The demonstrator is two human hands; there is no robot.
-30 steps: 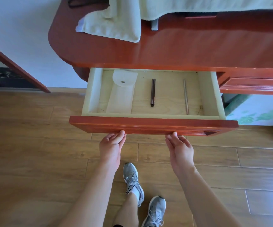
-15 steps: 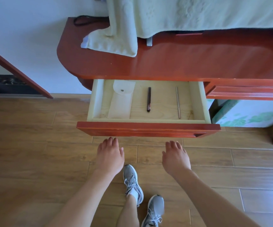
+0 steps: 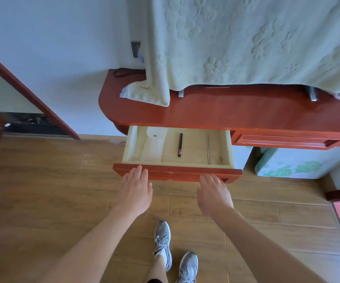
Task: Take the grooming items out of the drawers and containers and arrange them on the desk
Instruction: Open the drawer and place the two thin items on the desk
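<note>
The red-brown desk [image 3: 236, 113] has its left drawer [image 3: 177, 172] pulled out. Inside lie a translucent white snap pouch [image 3: 153, 146] on the left, a dark pen-like stick [image 3: 180, 145] in the middle and a thin metallic stick [image 3: 208, 148] on the right. My left hand [image 3: 136, 190] is flat, palm down, with its straight fingertips over the drawer's red front at the left. My right hand [image 3: 214, 193] is also flat with straight fingers, its tips at the front's lower edge. Neither hand holds anything.
A pale green embossed towel [image 3: 246, 43] hangs over something standing on the desk, and its corner lies on the desktop. A second drawer [image 3: 285, 140] to the right is closed. A floral box [image 3: 299, 166] sits under the desk. My feet in grey shoes [image 3: 175, 256] stand on the wooden floor.
The view has tilted up and back, showing more of the towel and wall. Both hands turned from palms up under the drawer front to palms down, then rose to the front.
</note>
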